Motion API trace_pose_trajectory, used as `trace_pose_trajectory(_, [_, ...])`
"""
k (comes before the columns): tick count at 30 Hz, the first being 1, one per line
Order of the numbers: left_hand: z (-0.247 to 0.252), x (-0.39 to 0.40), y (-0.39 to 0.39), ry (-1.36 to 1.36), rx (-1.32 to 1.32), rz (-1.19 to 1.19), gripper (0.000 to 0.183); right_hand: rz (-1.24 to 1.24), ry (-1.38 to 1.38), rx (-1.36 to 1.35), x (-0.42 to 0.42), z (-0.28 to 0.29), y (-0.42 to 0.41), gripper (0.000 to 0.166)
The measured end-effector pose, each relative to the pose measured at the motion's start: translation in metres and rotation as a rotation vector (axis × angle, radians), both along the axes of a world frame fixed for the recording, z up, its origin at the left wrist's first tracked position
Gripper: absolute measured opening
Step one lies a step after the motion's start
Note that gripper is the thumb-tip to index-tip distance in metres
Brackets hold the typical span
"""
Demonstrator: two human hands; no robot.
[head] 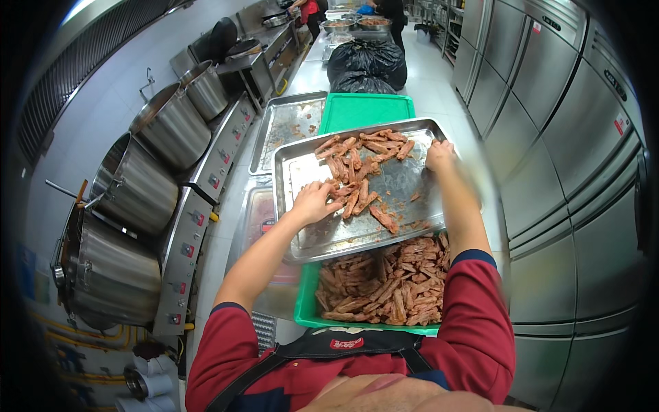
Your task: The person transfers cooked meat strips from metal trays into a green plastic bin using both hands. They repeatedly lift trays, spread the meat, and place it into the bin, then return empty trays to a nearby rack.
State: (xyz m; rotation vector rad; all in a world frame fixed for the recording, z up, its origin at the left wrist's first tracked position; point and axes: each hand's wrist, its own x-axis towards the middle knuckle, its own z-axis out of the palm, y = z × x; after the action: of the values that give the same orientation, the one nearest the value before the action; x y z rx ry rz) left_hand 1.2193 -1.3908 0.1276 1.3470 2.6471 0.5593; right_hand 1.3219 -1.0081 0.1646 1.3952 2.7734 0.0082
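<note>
A shallow stainless steel tray (pixel 406 180) lies at a slant before me, its near edge above a green plastic tub (pixel 307 304). Strips of brown cooked-looking meat (pixel 355 162) are scattered over the tray's left and middle, with crumbs towards the near right. My left hand (pixel 313 202) reaches over the tray's left side, fingers and thumb against some strips; whether it grips any is not clear. At the far right corner my right hand (pixel 440 155) is curled on the tray's rim. Many similar meat strips (pixel 391 288) fill the tub, partly hidden under the tray.
Another metal tray (pixel 288 121) with scraps and a green lid (pixel 368 110) lie beyond. Black plastic bags (pixel 366 64) stand farther back. Large steel pots (pixel 121 268) line the left; steel refrigerator doors (pixel 535 118) line the right. Two people (pixel 310 15) are at the far end.
</note>
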Motion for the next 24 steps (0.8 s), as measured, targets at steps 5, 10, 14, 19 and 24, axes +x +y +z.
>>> trace_pose_trajectory(5, [-0.005,0.002,0.009,0.107,0.01,-0.043,0.045,-0.015,0.167,-0.013,-0.01,-0.025,0.034,0.046])
trace_pose_trajectory(10, [-0.021,0.014,0.012,0.23,-0.009,-0.071,0.028,0.211,0.359,-0.07,-0.015,-0.046,0.022,0.028])
trace_pose_trajectory(14, [-0.024,0.02,0.018,0.329,0.021,-0.079,0.028,0.373,0.532,-0.153,-0.026,-0.006,-0.049,0.029])
trace_pose_trajectory(19, [-0.017,0.02,0.022,0.328,0.03,-0.115,0.025,0.788,0.255,-0.135,-0.066,0.003,-0.088,0.061])
trace_pose_trajectory(24, [-0.031,0.014,0.024,0.282,0.06,-0.092,0.026,0.793,-0.188,-0.006,-0.113,-0.001,-0.067,0.107])
